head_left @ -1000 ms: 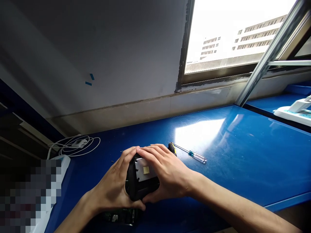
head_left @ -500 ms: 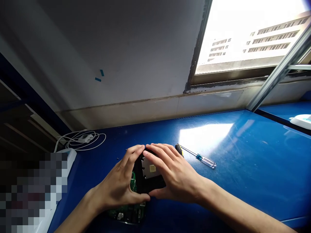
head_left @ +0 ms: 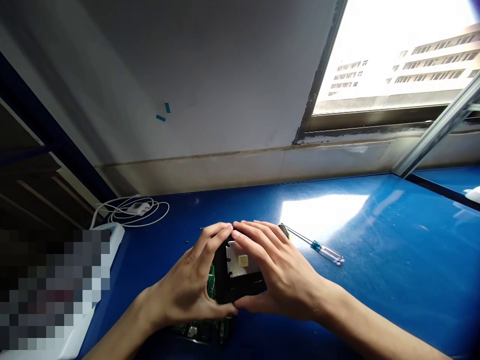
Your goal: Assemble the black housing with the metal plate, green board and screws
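Both hands curve around a black plastic housing (head_left: 244,287) with a silvery metal plate (head_left: 235,266) and a small yellowish square pad (head_left: 243,261) in it. My left hand (head_left: 183,287) grips the left edge, fingertips at the far side and thumb at the near side. My right hand (head_left: 287,275) spans the right part and hides much of it; the thumbs almost meet in front. Under and beside my left hand shows a green circuit board (head_left: 192,331), partly covered. Whether the housing touches the board is hidden.
Right of the hands lies a screwdriver (head_left: 327,253) with a clear handle, its shaft by a black-and-yellow object (head_left: 284,231) partly behind my right hand. Tiny dark screws (head_left: 187,242) lie on the blue table (head_left: 375,310). A white coiled cable (head_left: 159,217) and a white-edged device (head_left: 117,234) are at left.
The whole view has shifted slightly, so the scene sits a little further right. Both hands keep the same grip on the black housing.
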Demonstrator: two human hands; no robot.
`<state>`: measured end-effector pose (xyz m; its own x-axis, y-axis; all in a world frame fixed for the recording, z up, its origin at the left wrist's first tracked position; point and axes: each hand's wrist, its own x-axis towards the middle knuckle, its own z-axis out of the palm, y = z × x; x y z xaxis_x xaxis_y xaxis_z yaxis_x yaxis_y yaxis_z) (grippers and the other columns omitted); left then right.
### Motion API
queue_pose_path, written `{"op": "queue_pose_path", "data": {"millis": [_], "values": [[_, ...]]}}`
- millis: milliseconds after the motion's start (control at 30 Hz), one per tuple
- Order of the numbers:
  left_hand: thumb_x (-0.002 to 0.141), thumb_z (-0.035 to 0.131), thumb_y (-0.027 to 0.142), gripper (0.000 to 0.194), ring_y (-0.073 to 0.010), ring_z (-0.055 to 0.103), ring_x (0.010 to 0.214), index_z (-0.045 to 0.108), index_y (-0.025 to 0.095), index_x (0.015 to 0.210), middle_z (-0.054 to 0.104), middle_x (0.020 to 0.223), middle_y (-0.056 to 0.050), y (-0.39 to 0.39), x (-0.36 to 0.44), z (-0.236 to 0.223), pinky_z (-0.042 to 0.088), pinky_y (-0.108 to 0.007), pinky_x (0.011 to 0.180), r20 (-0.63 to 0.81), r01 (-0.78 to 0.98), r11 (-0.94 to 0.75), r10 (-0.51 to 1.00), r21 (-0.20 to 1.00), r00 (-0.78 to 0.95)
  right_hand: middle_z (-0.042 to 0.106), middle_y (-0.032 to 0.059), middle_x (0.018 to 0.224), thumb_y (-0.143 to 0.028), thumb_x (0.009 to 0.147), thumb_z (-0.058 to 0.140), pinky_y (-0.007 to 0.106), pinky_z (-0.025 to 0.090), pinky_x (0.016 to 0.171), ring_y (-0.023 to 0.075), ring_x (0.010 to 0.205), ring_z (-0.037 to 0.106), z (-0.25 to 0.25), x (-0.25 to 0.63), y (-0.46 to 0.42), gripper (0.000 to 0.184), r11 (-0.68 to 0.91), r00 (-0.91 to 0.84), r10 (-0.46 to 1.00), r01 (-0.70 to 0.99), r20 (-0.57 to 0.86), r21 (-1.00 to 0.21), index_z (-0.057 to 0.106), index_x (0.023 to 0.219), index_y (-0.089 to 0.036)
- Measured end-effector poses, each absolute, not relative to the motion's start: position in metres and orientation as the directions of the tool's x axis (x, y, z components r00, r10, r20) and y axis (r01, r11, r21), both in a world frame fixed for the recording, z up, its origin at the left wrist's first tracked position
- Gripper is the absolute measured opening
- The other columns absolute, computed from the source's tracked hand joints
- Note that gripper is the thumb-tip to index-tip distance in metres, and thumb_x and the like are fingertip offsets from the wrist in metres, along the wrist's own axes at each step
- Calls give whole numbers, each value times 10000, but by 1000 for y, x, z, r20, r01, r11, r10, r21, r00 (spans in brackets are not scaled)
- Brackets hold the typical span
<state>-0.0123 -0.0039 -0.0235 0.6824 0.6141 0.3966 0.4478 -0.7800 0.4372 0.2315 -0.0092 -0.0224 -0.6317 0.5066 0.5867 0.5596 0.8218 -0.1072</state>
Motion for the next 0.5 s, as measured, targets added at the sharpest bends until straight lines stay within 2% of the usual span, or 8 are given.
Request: {"op": "queue_pose_path", "data": {"millis": [300, 500], "values": [[707, 927, 267, 1259, -401, 349, 1503, 70, 356, 1624, 303, 1571, -153, -8, -11, -21, 462, -558, 1186, 419, 437, -760, 637, 481, 647, 479, 229, 1569, -577, 810, 794, 573, 395, 1183, 374, 1459, 456, -24, 236, -3, 1133, 852, -668, 487, 504, 562, -140, 123, 1629, -171], [665, 907, 195, 1202, -409, 396, 1474, 167, 340, 1601, 347, 1542, -148, -9, -10, -20, 487, -556, 1165, 463, 428, -764, 637, 482, 616, 447, 224, 1594, -623, 652, 892, 578, 397, 1189, 389, 1466, 442, -24, 238, -2, 1315, 831, -679, 538, 526, 499, -180, 128, 1630, -190]]}}
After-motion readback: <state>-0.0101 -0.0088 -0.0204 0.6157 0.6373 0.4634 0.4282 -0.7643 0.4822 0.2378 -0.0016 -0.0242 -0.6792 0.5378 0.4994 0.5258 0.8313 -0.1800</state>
